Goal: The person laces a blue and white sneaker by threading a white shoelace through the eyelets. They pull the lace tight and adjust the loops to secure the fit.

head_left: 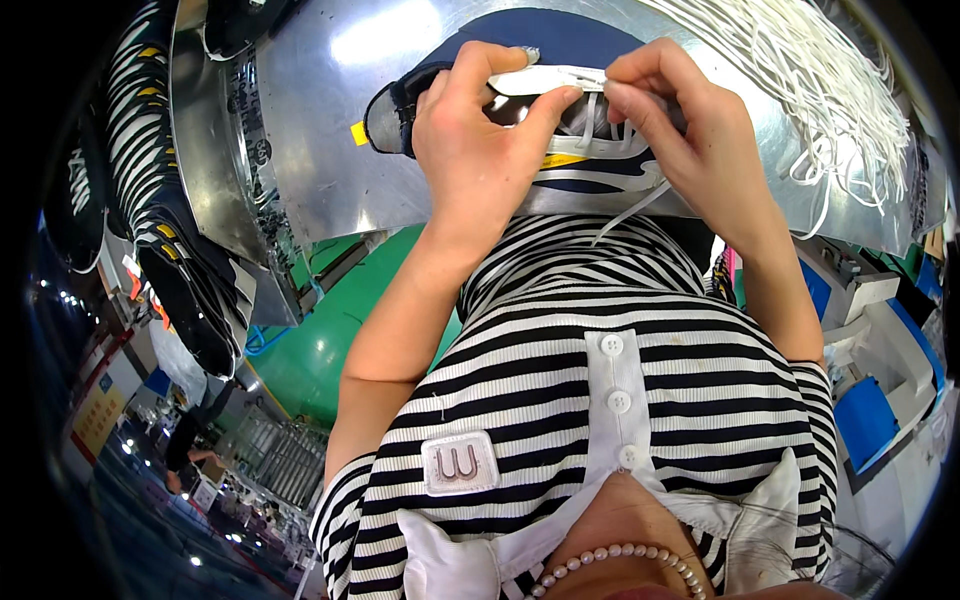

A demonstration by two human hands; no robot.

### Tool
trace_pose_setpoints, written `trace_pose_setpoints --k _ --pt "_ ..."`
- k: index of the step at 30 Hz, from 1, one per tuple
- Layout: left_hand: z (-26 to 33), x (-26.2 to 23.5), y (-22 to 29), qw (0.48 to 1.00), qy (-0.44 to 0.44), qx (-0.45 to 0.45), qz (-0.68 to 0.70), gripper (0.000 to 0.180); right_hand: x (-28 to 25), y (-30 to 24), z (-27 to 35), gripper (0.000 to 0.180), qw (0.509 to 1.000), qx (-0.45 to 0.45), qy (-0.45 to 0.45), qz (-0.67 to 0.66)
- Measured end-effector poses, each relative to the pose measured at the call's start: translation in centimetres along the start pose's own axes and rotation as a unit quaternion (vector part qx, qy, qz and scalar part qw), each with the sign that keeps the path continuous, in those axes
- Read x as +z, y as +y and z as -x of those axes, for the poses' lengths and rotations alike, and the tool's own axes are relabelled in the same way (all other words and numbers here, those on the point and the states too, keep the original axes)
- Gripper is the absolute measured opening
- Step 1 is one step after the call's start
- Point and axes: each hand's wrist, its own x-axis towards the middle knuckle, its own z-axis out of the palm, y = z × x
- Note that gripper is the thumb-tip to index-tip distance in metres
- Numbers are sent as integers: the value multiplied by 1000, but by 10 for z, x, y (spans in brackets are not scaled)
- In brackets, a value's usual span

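Note:
A navy-blue shoe upper (560, 30) with white stripes lies on the metal tabletop at its near edge. My left hand (468, 150) grips the white eyelet strip (538, 80), thumb on the near side and index finger on the far side. At the right end of that strip, the thumb and index finger of my right hand (700, 135) pinch together on the white shoelace. Lace rows cross the shoe's opening, and a loose lace end (630, 212) hangs below my right hand. The pinched bit of lace is mostly hidden by my fingertips.
A big heap of white laces (810, 90) spreads over the table's right side and hangs over its edge. Left of the metal tabletop (320, 150), a long row of stacked striped uppers (150, 160) stands. Grey-and-blue equipment (870, 390) is at my right.

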Motion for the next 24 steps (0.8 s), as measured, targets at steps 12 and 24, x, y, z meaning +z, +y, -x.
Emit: trace_pose_setpoints --k 12,24 --pt "10 -2 10 993 -84 57 -57 33 17 -3 -21 21 954 -123 5 274" --pt "-20 -3 22 975 -41 -120 182 27 -15 1 26 34 975 57 141 163"
